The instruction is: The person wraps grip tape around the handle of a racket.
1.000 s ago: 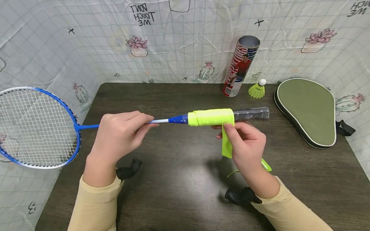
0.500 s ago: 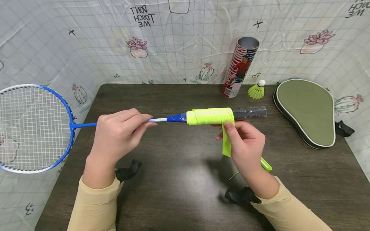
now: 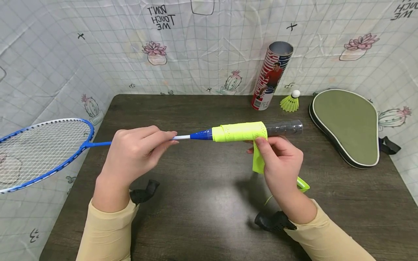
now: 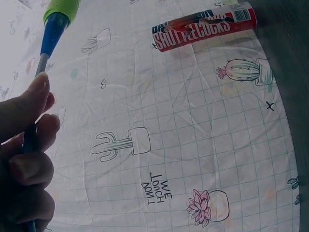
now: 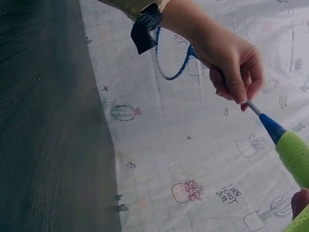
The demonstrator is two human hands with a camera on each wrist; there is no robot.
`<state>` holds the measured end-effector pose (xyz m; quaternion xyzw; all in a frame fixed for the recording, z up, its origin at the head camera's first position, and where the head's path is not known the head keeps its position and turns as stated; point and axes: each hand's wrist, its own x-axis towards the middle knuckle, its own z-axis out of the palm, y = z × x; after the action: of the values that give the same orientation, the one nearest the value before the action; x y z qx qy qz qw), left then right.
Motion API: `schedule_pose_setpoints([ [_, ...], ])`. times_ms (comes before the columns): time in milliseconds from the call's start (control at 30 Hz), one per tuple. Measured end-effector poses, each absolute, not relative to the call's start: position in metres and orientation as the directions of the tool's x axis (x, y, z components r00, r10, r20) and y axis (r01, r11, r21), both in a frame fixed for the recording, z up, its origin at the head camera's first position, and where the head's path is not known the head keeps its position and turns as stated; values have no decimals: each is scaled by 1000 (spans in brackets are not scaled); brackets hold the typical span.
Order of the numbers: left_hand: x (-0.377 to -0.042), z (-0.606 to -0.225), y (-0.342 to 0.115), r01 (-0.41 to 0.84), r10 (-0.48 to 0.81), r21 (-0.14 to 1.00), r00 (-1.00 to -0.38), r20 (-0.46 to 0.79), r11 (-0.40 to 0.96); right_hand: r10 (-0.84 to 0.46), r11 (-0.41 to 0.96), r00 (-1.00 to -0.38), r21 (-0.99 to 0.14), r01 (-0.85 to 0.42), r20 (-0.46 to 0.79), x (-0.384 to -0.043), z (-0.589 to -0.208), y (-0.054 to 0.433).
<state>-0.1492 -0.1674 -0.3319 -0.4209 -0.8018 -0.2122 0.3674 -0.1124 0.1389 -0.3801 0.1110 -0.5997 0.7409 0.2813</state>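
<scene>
A blue and white badminton racket (image 3: pixel 201 134) is held level above the table, its strung head to the left. My left hand (image 3: pixel 135 152) pinches the thin shaft between thumb and fingers; the left wrist view shows the fingers (image 4: pixel 34 169) curled round it. Yellow-green perforated grip tape (image 3: pixel 240 131) is wound over the front part of the handle. The dark bare end of the handle (image 3: pixel 284 127) sticks out to the right. With thumb and fingers, my right hand (image 3: pixel 282 163) pinches the tape where it leaves the handle, and a loose strip hangs below. Part of the strip is hidden behind this hand.
A shuttlecock tube (image 3: pixel 272 76) stands upright at the table's back, beside a yellow shuttlecock (image 3: pixel 290 101). A green racket case (image 3: pixel 347 125) lies at the right. The dark wooden table (image 3: pixel 202 217) meets a patterned cloth (image 3: pixel 196 47) behind.
The racket has rolled about its shaft, so its head now appears narrower and tilted. The tape's edge and my right hand have shifted slightly right along the handle.
</scene>
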Motion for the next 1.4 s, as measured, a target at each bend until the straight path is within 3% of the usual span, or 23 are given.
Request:
schedule_pose_setpoints([
  [167, -149, -332, -167, 804, 491, 16, -379, 785, 595, 235, -172, -817, -805, -568, 527, -112, -382, 138],
  [633, -148, -331, -165, 808, 489, 5, -361, 794, 589, 267, -134, -817, -820, -556, 511, -115, -379, 138],
  [1100, -149, -332, -167, 781, 463, -16, -353, 813, 624, 121, -186, -866, -846, -500, 485, -113, -380, 143],
  [1400, -148, -332, -166, 808, 461, 15, -351, 815, 589, 211, -77, -836, -844, -532, 507, -113, -381, 142],
])
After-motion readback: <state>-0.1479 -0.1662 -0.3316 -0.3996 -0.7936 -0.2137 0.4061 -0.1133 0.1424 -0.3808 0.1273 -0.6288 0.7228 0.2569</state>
